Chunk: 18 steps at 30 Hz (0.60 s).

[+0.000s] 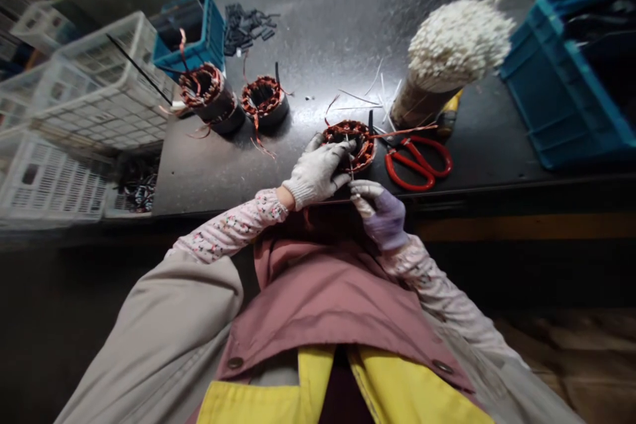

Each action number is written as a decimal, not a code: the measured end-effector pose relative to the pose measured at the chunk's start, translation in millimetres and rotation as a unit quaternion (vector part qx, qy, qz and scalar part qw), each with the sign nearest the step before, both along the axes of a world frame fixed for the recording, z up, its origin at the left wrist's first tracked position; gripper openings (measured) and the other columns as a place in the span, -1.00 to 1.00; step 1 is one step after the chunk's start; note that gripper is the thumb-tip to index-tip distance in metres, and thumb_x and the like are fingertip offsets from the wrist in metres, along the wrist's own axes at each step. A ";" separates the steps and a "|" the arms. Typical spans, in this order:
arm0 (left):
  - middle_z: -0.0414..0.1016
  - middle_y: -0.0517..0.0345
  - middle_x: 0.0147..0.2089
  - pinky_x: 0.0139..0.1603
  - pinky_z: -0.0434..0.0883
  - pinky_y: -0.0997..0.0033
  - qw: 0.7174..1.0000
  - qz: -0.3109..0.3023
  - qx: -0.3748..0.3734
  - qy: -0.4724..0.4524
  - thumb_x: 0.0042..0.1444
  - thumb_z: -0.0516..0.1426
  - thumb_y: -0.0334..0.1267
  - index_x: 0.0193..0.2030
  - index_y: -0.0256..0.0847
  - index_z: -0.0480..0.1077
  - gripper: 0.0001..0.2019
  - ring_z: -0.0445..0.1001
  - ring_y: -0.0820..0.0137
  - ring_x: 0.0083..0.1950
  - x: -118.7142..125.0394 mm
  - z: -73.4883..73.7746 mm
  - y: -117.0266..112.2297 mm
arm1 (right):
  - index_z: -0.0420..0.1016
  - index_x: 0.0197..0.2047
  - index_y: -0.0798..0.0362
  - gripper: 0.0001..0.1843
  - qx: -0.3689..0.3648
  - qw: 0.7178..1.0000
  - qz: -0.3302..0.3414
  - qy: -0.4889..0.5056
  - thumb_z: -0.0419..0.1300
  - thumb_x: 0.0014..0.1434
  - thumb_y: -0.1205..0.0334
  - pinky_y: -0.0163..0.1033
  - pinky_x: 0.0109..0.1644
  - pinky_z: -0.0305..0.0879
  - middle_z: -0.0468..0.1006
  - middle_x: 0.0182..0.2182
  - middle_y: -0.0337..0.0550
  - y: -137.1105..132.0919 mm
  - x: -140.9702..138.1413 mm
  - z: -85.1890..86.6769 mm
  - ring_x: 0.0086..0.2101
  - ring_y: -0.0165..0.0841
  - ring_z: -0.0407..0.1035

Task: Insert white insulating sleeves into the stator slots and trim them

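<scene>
A motor stator [365, 159] with copper windings sits near the table's front edge. My left hand [318, 172], in a white glove, grips its near left side, some fingers reaching over its central opening. At the front rim my right hand [382, 215], in a purple and white glove, pinches the end of a thin white cord [352, 169] that passes over the winding. Its fingertips are closed. A copper-coloured lead [407, 130] and a short black sleeve [370, 122] stick out of the stator. Just right of it lie red-handled scissors [422, 165].
More stators [265, 103] stand to the left, two apparently stacked [211, 99]. Behind them are black tube pieces [248, 26] and a blue bin [213, 33]. White crates [109, 93] line the left. A bundle of white cords [457, 40] and a large blue bin [561, 99] stand right.
</scene>
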<state>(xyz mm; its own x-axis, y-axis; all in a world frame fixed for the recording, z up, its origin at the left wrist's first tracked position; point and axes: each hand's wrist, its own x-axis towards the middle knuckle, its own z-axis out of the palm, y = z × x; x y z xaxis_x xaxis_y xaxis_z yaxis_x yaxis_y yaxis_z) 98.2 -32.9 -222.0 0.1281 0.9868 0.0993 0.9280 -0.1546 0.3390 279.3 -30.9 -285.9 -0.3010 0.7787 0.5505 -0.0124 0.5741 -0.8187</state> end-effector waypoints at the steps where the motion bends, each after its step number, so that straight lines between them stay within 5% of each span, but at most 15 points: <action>1: 0.52 0.00 0.13 0.50 -0.03 0.06 1.000 0.009 0.016 -0.021 0.16 0.17 -0.28 0.32 -0.28 0.18 -0.42 0.42 0.23 0.24 0.5 -4.6 -3.8 | 0.52 -0.22 -0.02 -0.91 0.016 1.000 -0.011 0.002 0.22 0.20 0.32 -0.23 -0.09 0.52 0.64 -0.26 -0.16 5.8 -6.8 -0.9 -0.21 -0.36 0.55; 4: 0.56 0.00 0.09 0.50 0.00 0.10 0.992 0.041 0.084 -0.081 0.23 0.11 -0.29 0.33 -0.28 0.17 -0.48 0.44 0.29 0.24 3.6 -19.8 -13.1 | 0.52 -0.22 -0.02 -0.93 0.028 0.999 -0.031 -0.012 0.24 0.20 0.30 -0.21 -0.08 0.51 0.61 -0.23 -0.14 15.8 -12.9 2.4 -0.20 -0.36 0.53; 8: 0.61 0.07 0.01 0.47 0.03 0.09 0.980 0.042 0.164 -0.107 0.30 0.08 -0.23 0.05 -0.17 0.44 -0.76 0.55 0.37 0.08 9.1 -32.7 -12.7 | 0.51 -0.26 0.00 -0.97 0.041 0.996 -0.038 -0.063 0.24 0.20 0.27 -0.24 -0.18 0.49 0.58 -0.31 -0.16 14.2 -0.4 18.1 -0.28 -0.38 0.51; 13: 0.66 0.18 -0.12 0.46 0.03 0.08 0.974 0.009 0.196 -0.114 0.32 0.07 -0.20 -0.13 -0.09 0.54 -0.79 0.60 0.44 -0.04 9.1 -33.9 -6.5 | 0.51 -0.29 0.00 -0.97 0.077 0.991 -0.034 -0.107 0.23 0.20 0.26 -0.28 -0.22 0.44 0.58 -0.36 -0.19 16.9 0.5 34.2 -0.33 -0.39 0.50; 18: 0.66 0.17 -0.11 0.42 0.10 0.10 0.967 -0.016 0.228 -0.115 0.34 0.04 -0.22 -0.14 -0.09 0.55 -0.77 0.60 0.43 -0.01 7.9 -33.2 -8.3 | 0.51 -0.38 0.04 -0.86 0.066 0.980 -0.071 -0.174 0.23 0.18 0.19 -0.27 -0.34 0.39 0.57 -0.46 -0.17 33.5 -9.8 24.4 -0.44 -0.36 0.47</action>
<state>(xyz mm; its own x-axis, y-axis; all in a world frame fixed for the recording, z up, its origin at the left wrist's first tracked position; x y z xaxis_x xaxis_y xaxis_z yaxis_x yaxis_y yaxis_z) 106.1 -41.1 -255.3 0.0812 0.8290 0.5533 0.8289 -0.3645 0.4245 269.5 2.6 -261.5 -0.3819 0.7553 0.5325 0.3421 0.6508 -0.6778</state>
